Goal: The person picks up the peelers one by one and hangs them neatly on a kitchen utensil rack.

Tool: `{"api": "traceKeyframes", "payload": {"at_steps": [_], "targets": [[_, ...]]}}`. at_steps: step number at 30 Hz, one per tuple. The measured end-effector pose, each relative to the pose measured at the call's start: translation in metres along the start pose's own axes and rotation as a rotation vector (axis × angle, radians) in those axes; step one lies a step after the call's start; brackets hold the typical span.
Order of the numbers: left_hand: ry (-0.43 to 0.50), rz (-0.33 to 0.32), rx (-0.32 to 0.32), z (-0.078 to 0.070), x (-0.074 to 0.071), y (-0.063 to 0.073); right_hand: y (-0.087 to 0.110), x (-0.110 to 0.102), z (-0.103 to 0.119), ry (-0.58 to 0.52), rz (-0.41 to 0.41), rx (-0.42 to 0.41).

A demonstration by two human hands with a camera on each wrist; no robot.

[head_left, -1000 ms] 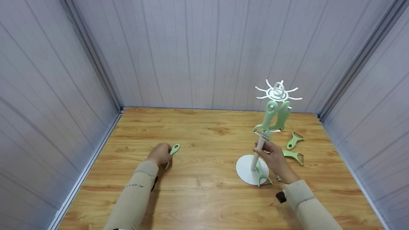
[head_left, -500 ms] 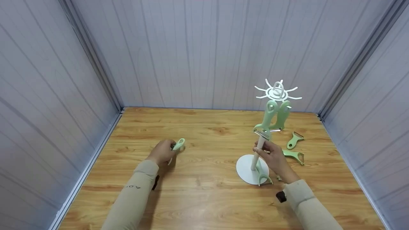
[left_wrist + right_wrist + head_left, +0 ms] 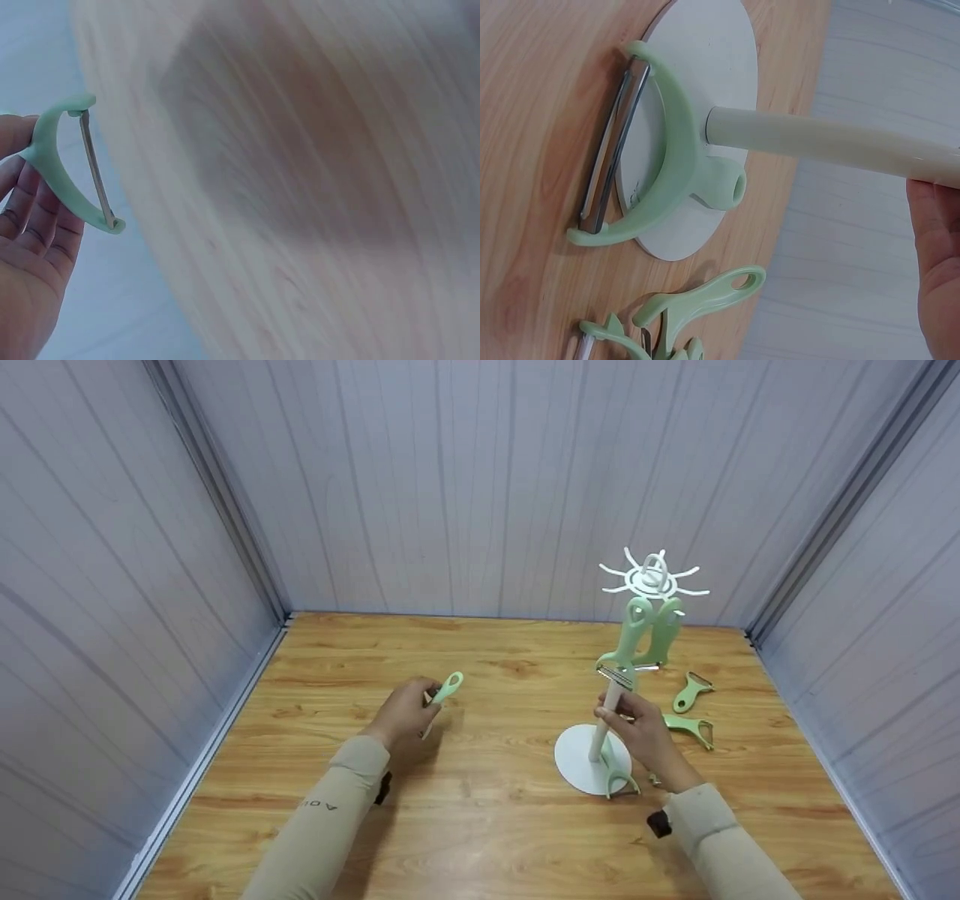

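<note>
Peeler: pinched in fingers of left hand; pole: clasped by right hand. Might slip if held loosely, or unhook hanging peelers if swung too close.

Peering three ways

Forward and down from the head, high over the table. Now close on a peeler at left wrist! Sideways at right wrist, near the white stand, shared with head.
</note>
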State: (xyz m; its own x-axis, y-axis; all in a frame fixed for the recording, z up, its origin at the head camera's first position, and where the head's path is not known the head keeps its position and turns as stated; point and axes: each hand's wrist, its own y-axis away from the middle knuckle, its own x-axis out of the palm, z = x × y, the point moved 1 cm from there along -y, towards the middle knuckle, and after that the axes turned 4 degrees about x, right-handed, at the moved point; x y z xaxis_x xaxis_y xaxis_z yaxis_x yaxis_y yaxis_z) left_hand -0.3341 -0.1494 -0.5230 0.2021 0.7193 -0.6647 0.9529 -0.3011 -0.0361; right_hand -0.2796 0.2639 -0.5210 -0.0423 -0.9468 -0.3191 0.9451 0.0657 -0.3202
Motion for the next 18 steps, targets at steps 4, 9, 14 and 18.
{"api": "traceKeyframes", "payload": {"at_steps": [4, 9, 14, 18], "targets": [[0.021, -0.026, 0.055, -0.014, 0.002, -0.001, 0.000, 0.000, 0.000, 0.004, 0.001, 0.002], [0.066, -0.050, 0.131, -0.028, 0.004, -0.002, 0.000, 0.000, 0.000, -0.001, 0.001, -0.011], [0.079, -0.082, 0.188, -0.041, 0.003, -0.003, 0.000, 0.000, -0.002, -0.014, 0.000, -0.037], [0.089, -0.110, 0.211, -0.052, 0.002, -0.003, 0.001, 0.000, -0.004, -0.014, 0.004, -0.037]]}}
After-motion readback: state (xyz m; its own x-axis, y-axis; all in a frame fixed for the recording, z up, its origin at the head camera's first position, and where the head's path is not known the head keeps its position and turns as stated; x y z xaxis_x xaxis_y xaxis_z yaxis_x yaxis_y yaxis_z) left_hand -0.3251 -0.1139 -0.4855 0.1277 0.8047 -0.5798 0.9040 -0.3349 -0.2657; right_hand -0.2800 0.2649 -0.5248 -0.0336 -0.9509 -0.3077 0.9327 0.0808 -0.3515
